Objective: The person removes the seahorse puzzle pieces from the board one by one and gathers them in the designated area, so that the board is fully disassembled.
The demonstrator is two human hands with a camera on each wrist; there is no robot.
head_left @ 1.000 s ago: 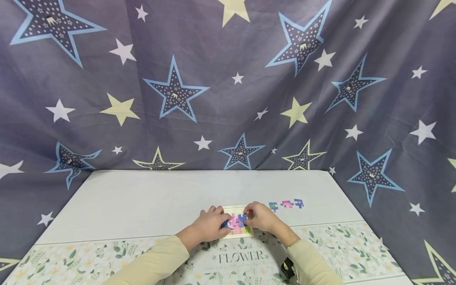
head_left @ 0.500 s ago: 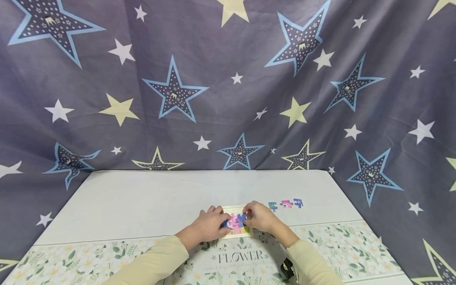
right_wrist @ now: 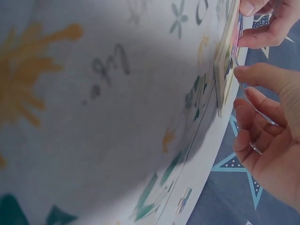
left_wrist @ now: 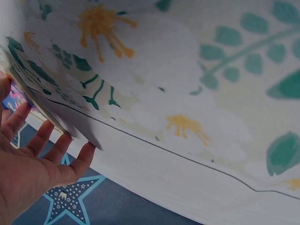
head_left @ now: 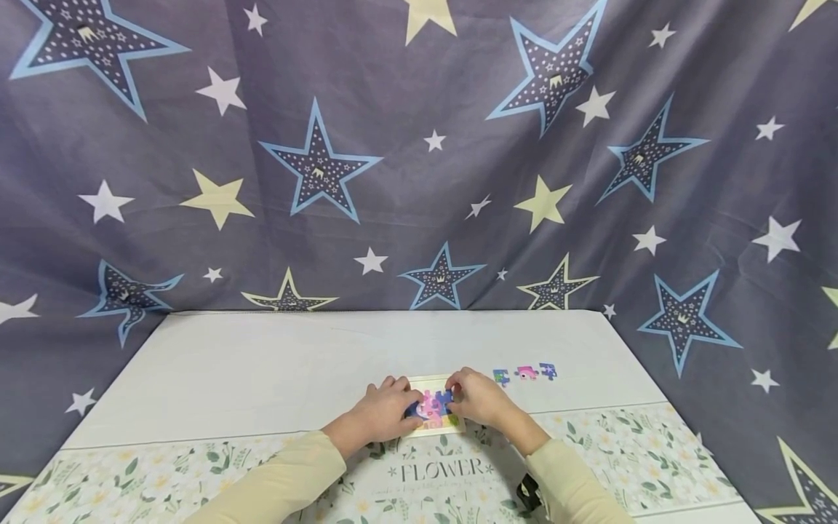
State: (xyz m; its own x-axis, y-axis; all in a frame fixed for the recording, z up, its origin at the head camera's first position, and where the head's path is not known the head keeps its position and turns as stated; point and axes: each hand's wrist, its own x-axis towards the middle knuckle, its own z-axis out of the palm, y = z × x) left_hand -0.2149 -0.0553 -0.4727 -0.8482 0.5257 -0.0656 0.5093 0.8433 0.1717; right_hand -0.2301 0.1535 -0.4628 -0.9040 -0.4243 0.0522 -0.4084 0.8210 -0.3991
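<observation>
A shallow jigsaw tray (head_left: 428, 380) with a pale rim lies on the table in front of the person. Joined pieces inside it show a pink figure (head_left: 429, 410) on blue and yellow. The left hand (head_left: 385, 412) rests at the tray's left side, thumb and index finger over the picture; the left wrist view shows its other fingers spread along the edge. At the tray's right side the right hand (head_left: 481, 397) pinches a blue puzzle piece (head_left: 443, 400) between thumb and index finger. From the right wrist that piece appears as a thin tilted edge, its face hidden.
Three loose puzzle pieces lie right of the tray: a blue-green one (head_left: 500, 377), a pink one (head_left: 526, 373) and a blue one (head_left: 548, 371). The white table (head_left: 262, 364) has a floral strip in front. A star-patterned curtain (head_left: 393, 145) hangs behind.
</observation>
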